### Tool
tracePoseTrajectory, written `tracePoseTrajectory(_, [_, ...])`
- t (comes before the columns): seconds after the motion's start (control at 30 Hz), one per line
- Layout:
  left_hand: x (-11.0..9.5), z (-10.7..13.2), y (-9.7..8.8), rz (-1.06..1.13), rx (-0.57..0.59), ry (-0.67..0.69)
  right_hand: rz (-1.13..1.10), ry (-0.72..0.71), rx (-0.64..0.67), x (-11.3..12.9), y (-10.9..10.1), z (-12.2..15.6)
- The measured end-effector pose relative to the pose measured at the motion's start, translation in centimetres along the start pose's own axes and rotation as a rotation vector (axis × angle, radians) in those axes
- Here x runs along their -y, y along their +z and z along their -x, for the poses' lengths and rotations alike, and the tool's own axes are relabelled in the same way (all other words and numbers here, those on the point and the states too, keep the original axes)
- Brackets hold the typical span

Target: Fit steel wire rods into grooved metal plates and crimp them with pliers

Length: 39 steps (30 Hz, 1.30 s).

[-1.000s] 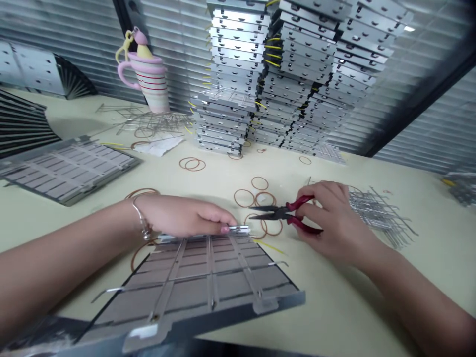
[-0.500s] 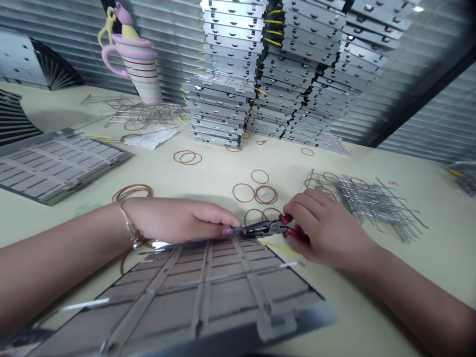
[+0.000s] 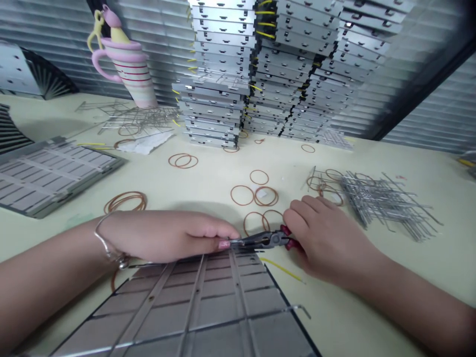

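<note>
Left hand (image 3: 167, 237) — fingers lying straight and close together along the far edge of the metal panel (image 3: 193, 310), the fingertips (image 3: 224, 244) right at that edge. Cannot tell whether they pinch anything there. A thin bracelet (image 3: 110, 247) sits on the wrist, just above the panel's far left corner.

Right hand (image 3: 327, 248) beyond the panel's far edge, fingers curled tight around the red-handled pliers (image 3: 265, 240), handles mostly hidden in the grip. The pliers lie nearly level, just over the panel's far edge, nose pointing at the left fingertips; jaws close to shut, and what they bite, if anything, is too small to tell.

A yellow wire (image 3: 282, 270) lies on the table (image 3: 353, 317), just beside the panel's far right corner. Rubber bands (image 3: 242, 195) lie loose just past the panel, a few touching or overlapping. A heap of wire rods (image 3: 383, 203) is off past the right corner.

Farther out, a second panel (image 3: 52, 173) lies past the left side, and tall stacks of metal panels (image 3: 219, 74) stand straight ahead, a striped pink mug (image 3: 126, 69) to their left.
</note>
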<state>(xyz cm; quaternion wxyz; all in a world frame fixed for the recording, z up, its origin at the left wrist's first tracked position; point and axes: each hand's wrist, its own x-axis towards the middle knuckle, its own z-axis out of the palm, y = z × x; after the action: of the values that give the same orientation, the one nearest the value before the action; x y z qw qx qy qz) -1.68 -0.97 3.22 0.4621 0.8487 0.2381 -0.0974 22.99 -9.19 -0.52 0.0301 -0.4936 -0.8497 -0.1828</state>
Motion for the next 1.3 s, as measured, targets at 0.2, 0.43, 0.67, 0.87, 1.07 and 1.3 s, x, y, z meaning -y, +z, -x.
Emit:
tracePoseTrajectory(0.2, [-0.12, -0.09, -0.18, 0.027, 0.045, -0.022, -0.076, 0.019, 0.036, -0.12, -0.13, -0.04])
tracePoseTrajectory(0.43, [0.1, -0.3, -0.38, 0.027, 0.054, -0.005, -0.05, 0.015, 0.005, -0.34, -0.4, -0.04])
tracePoseTrajectory(0.67, [-0.19, -0.19, -0.36, 0.003, 0.036, -0.01, -0.017, 0.01, 0.028, -0.17, -0.32, 0.04])
tracePoseTrajectory(0.87, [-0.17, -0.06, -0.41, -0.005, 0.058, -0.013, -0.035, 0.008, 0.023, -0.23, -0.21, 0.05])
tracePoseTrajectory(1.07, [0.06, -0.2, -0.34, 0.008, 0.036, -0.019, -0.059, 0.003, -0.002, -0.42, -0.11, 0.09])
tracePoseTrajectory(1.3, [-0.14, -0.27, -0.44, -0.011, 0.036, -0.02, -0.036, 0.005, 0.003, -0.31, -0.26, 0.04])
